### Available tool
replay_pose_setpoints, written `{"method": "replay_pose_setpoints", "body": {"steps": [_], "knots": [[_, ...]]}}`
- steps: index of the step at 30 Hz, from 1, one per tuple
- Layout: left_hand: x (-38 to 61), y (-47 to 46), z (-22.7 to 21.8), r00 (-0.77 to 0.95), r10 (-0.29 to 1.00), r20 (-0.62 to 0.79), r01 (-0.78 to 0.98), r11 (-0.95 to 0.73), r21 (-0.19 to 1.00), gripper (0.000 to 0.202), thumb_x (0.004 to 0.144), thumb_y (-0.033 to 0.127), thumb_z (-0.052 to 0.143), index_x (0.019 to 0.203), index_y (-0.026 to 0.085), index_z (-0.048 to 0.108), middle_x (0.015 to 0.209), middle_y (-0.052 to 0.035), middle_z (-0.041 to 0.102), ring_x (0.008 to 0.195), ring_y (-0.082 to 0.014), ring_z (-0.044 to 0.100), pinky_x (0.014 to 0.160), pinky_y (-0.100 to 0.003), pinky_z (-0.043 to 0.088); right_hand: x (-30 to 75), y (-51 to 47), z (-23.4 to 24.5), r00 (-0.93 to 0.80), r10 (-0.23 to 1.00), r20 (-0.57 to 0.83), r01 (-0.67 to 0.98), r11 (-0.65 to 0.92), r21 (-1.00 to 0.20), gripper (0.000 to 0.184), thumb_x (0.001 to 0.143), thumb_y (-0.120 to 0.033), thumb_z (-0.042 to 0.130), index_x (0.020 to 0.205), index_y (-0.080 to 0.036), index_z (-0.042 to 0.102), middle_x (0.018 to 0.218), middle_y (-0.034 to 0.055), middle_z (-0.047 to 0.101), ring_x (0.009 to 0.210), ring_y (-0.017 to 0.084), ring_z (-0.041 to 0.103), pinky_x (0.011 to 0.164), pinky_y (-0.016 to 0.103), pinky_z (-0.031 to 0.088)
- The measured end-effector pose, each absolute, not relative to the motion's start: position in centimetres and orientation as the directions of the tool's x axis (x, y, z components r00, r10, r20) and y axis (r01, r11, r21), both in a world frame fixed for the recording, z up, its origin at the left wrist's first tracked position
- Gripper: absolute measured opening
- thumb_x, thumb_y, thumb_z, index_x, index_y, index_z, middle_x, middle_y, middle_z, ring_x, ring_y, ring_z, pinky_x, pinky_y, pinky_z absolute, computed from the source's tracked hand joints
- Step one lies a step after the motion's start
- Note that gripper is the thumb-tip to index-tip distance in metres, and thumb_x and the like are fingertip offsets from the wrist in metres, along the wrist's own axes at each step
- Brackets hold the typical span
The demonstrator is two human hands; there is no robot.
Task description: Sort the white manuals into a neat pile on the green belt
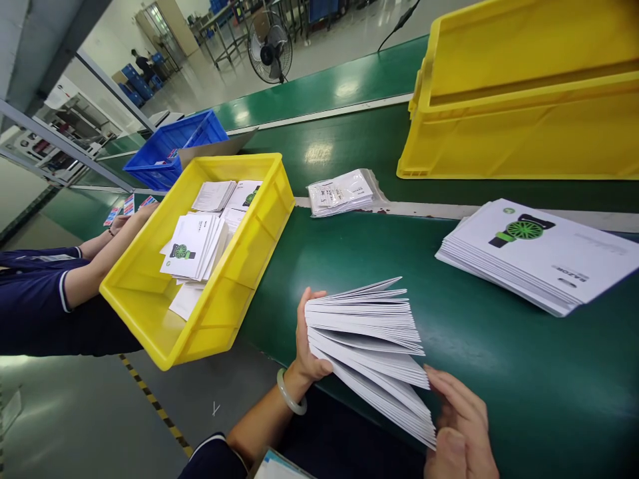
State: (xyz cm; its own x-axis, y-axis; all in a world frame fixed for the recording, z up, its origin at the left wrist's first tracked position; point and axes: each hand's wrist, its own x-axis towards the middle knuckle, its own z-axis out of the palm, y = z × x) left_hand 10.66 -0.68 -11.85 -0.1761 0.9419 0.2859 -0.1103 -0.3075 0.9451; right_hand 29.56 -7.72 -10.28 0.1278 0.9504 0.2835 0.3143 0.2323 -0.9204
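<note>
A thick stack of white booklets (367, 332) stands on edge over the green bench, its loose edges fanned apart to the right. My left hand (307, 336) is closed around the folded side, thumb in front and fingers behind. At the fanned edges, my right hand (459, 422) has its fingers bent against the lower right corner; whether a page is pinched there is hidden. Farther right lies a neat pile of larger white booklets (529, 253) with a green and black watch picture. Beyond the fanned stack, a clear plastic bag of printed leaflets (344, 191) rests on the bench.
A yellow crate (259, 266) with several booklet piles stands left, a blue crate (150, 156) behind it. Larger yellow crates (519, 143) occupy the back right. A co-worker's arms (94, 273) hold printed cards at left. A fan (269, 50) stands behind the green bench (319, 259).
</note>
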Motion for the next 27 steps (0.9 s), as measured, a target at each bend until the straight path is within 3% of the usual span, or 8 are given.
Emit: {"method": "replay_pose_setpoints", "body": {"steps": [4, 7, 12, 16, 19, 22, 25, 27], "knots": [[10.6, -0.7, -11.4, -0.162, 0.939, 0.302, -0.108, -0.321, 0.941, 0.109, 0.062, 0.084, 0.066, 0.152, 0.032, 0.032, 0.141, -0.0089, 0.046, 0.124, -0.0306, 0.053, 0.109, -0.045, 0.045, 29.4, -6.9, -9.7, 0.137, 0.955, 0.263, 0.216, 0.231, -0.949, 0.037, 0.106, -0.041, 0.035, 0.132, -0.022, 0.055, 0.145, 0.0142, 0.047, 0.133, 0.033, 0.044, 0.089, 0.043, 0.040], [10.6, -0.7, -11.2, -0.167, 0.942, 0.293, -0.090, -0.310, 0.946, 0.109, 0.062, 0.085, 0.065, 0.152, 0.032, 0.031, 0.140, -0.0106, 0.047, 0.123, -0.0320, 0.054, 0.108, -0.048, 0.046, 29.3, -6.6, -9.4, 0.133, 0.958, 0.253, 0.131, 0.236, -0.963, 0.036, 0.106, -0.042, 0.037, 0.131, -0.022, 0.054, 0.144, 0.0142, 0.049, 0.134, 0.033, 0.044, 0.087, 0.042, 0.042], [10.7, -0.7, -11.5, -0.185, 0.940, 0.287, -0.113, -0.310, 0.944, 0.111, 0.062, 0.085, 0.065, 0.152, 0.029, 0.032, 0.141, -0.0121, 0.048, 0.123, -0.0323, 0.054, 0.108, -0.049, 0.046, 29.0, -7.0, -9.8, 0.133, 0.947, 0.291, 0.117, 0.276, -0.954, 0.035, 0.107, -0.037, 0.035, 0.132, -0.023, 0.055, 0.138, 0.0132, 0.052, 0.129, 0.028, 0.050, 0.092, 0.039, 0.044], [10.9, -0.8, -11.3, -0.179, 0.947, 0.265, -0.163, -0.294, 0.942, 0.107, 0.062, 0.082, 0.069, 0.151, 0.034, 0.034, 0.141, -0.0085, 0.047, 0.124, -0.0299, 0.053, 0.110, -0.045, 0.045, 29.0, -7.3, -10.4, 0.155, 0.950, 0.269, 0.046, 0.265, -0.963, 0.037, 0.106, -0.031, 0.037, 0.141, -0.026, 0.050, 0.130, 0.0112, 0.052, 0.122, 0.024, 0.053, 0.097, 0.038, 0.046], [10.9, -0.7, -11.2, -0.174, 0.951, 0.254, -0.182, -0.285, 0.941, 0.104, 0.063, 0.080, 0.070, 0.150, 0.036, 0.036, 0.141, -0.0067, 0.048, 0.123, -0.0295, 0.053, 0.109, -0.045, 0.045, 29.6, -6.8, -10.6, 0.119, 0.972, 0.205, 0.054, 0.200, -0.978, 0.048, 0.106, -0.041, 0.033, 0.151, -0.028, 0.039, 0.119, 0.0094, 0.052, 0.114, 0.024, 0.054, 0.094, 0.038, 0.047], [10.9, -0.7, -11.4, -0.189, 0.939, 0.287, -0.159, -0.318, 0.935, 0.108, 0.060, 0.082, 0.070, 0.151, 0.033, 0.037, 0.140, -0.0084, 0.049, 0.123, -0.0318, 0.053, 0.108, -0.045, 0.046, 30.5, -6.2, -10.5, 0.018, 0.984, 0.177, 0.197, 0.170, -0.966, 0.056, 0.106, -0.051, 0.024, 0.155, -0.027, 0.035, 0.112, 0.0100, 0.052, 0.102, 0.026, 0.055, 0.081, 0.038, 0.050], [10.8, -0.6, -11.5, -0.189, 0.932, 0.309, -0.140, -0.337, 0.931, 0.111, 0.059, 0.083, 0.070, 0.151, 0.032, 0.036, 0.140, -0.0091, 0.050, 0.123, -0.0323, 0.054, 0.108, -0.044, 0.046, 30.7, -5.8, -10.2, 0.011, 0.980, 0.200, 0.279, 0.189, -0.942, 0.051, 0.106, -0.051, 0.024, 0.146, -0.029, 0.047, 0.120, 0.0098, 0.051, 0.103, 0.024, 0.055, 0.077, 0.033, 0.050], [10.7, -0.6, -11.4, -0.172, 0.936, 0.307, -0.133, -0.331, 0.934, 0.106, 0.063, 0.081, 0.069, 0.151, 0.034, 0.035, 0.140, -0.0083, 0.049, 0.123, -0.0305, 0.054, 0.108, -0.043, 0.047, 30.4, -5.8, -10.0, 0.045, 0.974, 0.222, 0.201, 0.208, -0.957, 0.043, 0.106, -0.049, 0.028, 0.132, -0.028, 0.055, 0.125, 0.0086, 0.052, 0.111, 0.023, 0.054, 0.083, 0.030, 0.049]]}}
